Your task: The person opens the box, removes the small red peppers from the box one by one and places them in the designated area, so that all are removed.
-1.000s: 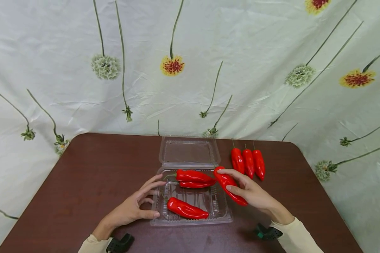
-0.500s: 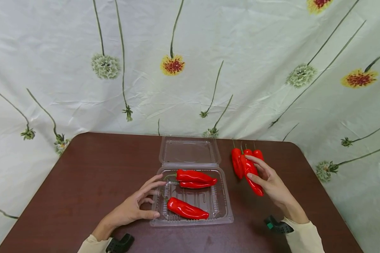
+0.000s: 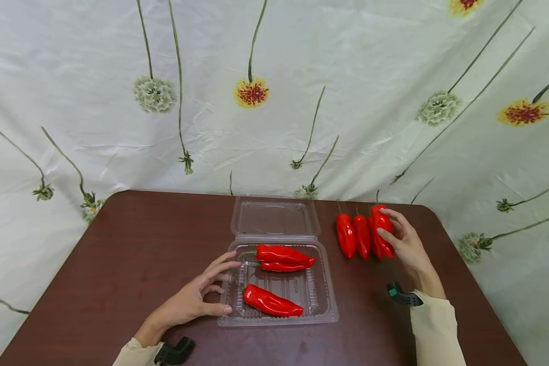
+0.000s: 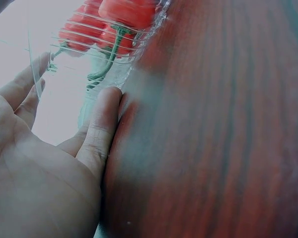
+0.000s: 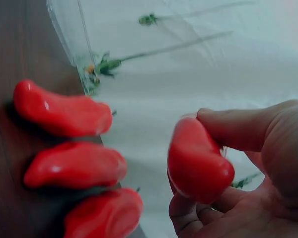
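My right hand (image 3: pixel 412 251) grips a glossy red pepper (image 3: pixel 381 223) between thumb and fingers. In the right wrist view this held pepper (image 5: pixel 198 161) is raised beside three peppers that lie in a row. In the head view it overlaps the rightmost of them and partly hides it; the other two are a left pepper (image 3: pixel 345 236) and a middle pepper (image 3: pixel 361 236). My left hand (image 3: pixel 187 300) rests with spread fingers at the left edge of a clear plastic clamshell box (image 3: pixel 302 320), thumb at its front corner. Inside lie two peppers together (image 3: pixel 283 252) and one nearer pepper (image 3: pixel 272 301).
The box's lid (image 3: pixel 274 218) lies folded back toward the far table edge. Brown tabletop (image 3: pixel 142 244) extends on both sides. Behind it hangs a white cloth (image 3: pixel 210 122) printed with flowers. Dark bands sit on both wrists.
My right hand has carried the pepper from the box's right edge, away and to the right, to the row of peppers. The left hand has stayed at the box.
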Demonstrator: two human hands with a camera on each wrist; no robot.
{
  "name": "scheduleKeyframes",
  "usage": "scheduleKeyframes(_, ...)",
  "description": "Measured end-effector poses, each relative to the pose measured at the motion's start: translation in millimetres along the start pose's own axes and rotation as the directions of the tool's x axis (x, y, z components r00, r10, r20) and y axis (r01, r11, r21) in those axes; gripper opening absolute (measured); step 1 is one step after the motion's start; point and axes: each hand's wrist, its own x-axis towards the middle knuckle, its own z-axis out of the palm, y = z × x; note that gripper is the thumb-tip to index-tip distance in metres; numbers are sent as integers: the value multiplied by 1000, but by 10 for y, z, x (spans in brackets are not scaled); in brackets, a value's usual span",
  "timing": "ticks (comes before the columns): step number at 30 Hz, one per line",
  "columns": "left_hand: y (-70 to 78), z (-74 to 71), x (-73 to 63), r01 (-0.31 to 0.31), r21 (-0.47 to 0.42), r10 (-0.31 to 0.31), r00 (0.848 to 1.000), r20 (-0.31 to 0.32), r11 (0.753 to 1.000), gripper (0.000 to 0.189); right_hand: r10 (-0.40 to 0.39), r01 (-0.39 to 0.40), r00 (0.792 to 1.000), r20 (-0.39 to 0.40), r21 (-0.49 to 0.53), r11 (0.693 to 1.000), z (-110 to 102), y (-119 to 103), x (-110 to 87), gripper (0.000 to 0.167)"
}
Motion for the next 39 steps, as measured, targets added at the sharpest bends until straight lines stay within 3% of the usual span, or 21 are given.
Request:
scheduleKeyframes(11, 7, 6, -7, 15, -5, -15, 1000, -2, 1000, 79, 84, -91, 993, -87, -82, 992, -131, 145, -15, 54)
scheduleKeyframes(17, 12, 8, 0, 13, 0, -13, 1000, -3, 1000, 78, 149, -154, 982, -114, -35, 987, -189, 227, -8, 56)
scheduleKeyframes(26, 1, 6, 1, 19, 6, -19, 1000, -2, 1000, 79, 279, -287, 940, -197, -9, 958, -203, 388, 12, 54)
scheduleKeyframes(39, -8, 16, 8, 1, 5, -1, 1000, 0, 1000, 79, 360, -359, 917, -169, 36, 932, -201, 589, 45, 54)
